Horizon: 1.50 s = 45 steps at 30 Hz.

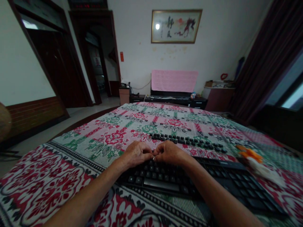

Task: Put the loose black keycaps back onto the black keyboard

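A black keyboard (213,183) lies on a floral bedspread (113,138) in front of me. My left hand (136,154) and my right hand (169,153) meet above its far edge, fingers curled and pinched together around something small and pale that I cannot make out. Just beyond the hands, several loose black keycaps (189,142) are laid out in rows on the cloth.
An orange and white object (253,160) lies to the right of the keyboard. Beyond the bed stand a low dark cabinet with a pink cloth (174,80) over it, a doorway at the left and dark curtains (262,63) at the right.
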Each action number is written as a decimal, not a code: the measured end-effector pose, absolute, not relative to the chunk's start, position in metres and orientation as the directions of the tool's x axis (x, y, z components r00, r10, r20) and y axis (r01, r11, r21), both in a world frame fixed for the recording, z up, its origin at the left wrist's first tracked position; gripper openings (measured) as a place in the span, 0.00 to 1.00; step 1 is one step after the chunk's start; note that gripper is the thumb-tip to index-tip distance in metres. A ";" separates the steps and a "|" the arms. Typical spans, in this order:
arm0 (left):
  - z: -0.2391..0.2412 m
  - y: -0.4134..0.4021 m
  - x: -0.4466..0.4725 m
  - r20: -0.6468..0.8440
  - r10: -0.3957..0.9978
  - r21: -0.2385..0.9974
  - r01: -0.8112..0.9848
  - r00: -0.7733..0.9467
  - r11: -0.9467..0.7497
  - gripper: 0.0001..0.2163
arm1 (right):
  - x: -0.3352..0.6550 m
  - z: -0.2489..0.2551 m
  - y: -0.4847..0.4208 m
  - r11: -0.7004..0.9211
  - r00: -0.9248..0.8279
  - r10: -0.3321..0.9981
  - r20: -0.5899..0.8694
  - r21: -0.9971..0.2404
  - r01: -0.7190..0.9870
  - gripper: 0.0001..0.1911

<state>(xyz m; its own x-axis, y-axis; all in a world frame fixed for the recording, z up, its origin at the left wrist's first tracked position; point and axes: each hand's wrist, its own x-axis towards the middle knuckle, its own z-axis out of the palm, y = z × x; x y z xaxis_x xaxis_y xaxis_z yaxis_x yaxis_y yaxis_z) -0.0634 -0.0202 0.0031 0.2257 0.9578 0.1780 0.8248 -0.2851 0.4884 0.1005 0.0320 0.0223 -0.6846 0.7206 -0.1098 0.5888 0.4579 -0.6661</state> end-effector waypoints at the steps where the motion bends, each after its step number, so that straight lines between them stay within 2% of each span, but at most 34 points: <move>1: 0.003 -0.020 -0.063 0.176 0.960 0.479 0.833 0.219 -0.278 0.10 | 0.101 0.023 0.032 0.451 -0.688 0.717 -0.114 -0.676 0.582 0.10; 11: 0.005 -0.015 -0.059 0.071 0.991 0.503 0.854 0.114 -0.135 0.13 | 0.103 0.023 0.037 0.496 -0.712 0.697 -0.084 -0.661 0.563 0.12; 18: 0.006 -0.007 -0.056 0.072 0.988 0.456 0.877 0.133 -0.152 0.11 | 0.103 0.017 0.046 0.515 -0.758 0.643 -0.107 -0.672 0.532 0.11; 23: 0.009 -0.006 -0.050 0.050 0.991 0.423 0.896 0.126 -0.136 0.11 | 0.102 0.017 0.044 0.509 -0.741 0.662 -0.110 -0.660 0.553 0.12; 27: 0.009 -0.006 -0.048 0.036 0.996 0.414 0.906 0.080 -0.088 0.09 | 0.099 0.020 0.040 0.523 -0.708 0.700 -0.096 -0.606 0.599 0.11; 30: 0.009 -0.008 -0.048 0.046 0.995 0.416 0.904 0.089 -0.100 0.08 | 0.099 0.020 0.036 0.559 -0.709 0.702 -0.069 -0.563 0.609 0.12; 32: 0.008 -0.009 -0.049 0.050 0.993 0.425 0.898 0.103 -0.115 0.08 | 0.103 0.018 0.035 0.611 -0.748 0.663 -0.011 -0.569 0.550 0.13; 35: 0.007 -0.010 -0.054 0.059 0.988 0.470 0.869 0.145 -0.156 0.09 | 0.110 0.016 0.040 0.665 -0.807 0.590 0.033 -0.587 0.463 0.14; 37: 0.008 -0.010 -0.060 0.102 0.980 0.506 0.839 0.173 -0.201 0.10 | 0.112 0.015 0.049 0.667 -0.792 0.608 0.057 -0.578 0.470 0.13; 40: 0.009 -0.008 -0.069 0.183 0.976 0.541 0.816 0.121 -0.202 0.09 | 0.105 0.015 0.065 0.654 -0.681 0.719 0.137 -0.465 0.597 0.13; 43: 0.008 -0.006 -0.078 0.231 0.973 0.558 0.819 0.006 -0.138 0.09 | 0.090 0.013 0.081 0.655 -0.616 0.755 0.224 -0.267 0.707 0.14; 45: 0.007 -0.005 -0.082 0.236 0.971 0.560 0.822 -0.042 -0.101 0.09 | 0.080 0.012 0.087 0.628 -0.589 0.774 0.233 -0.160 0.762 0.15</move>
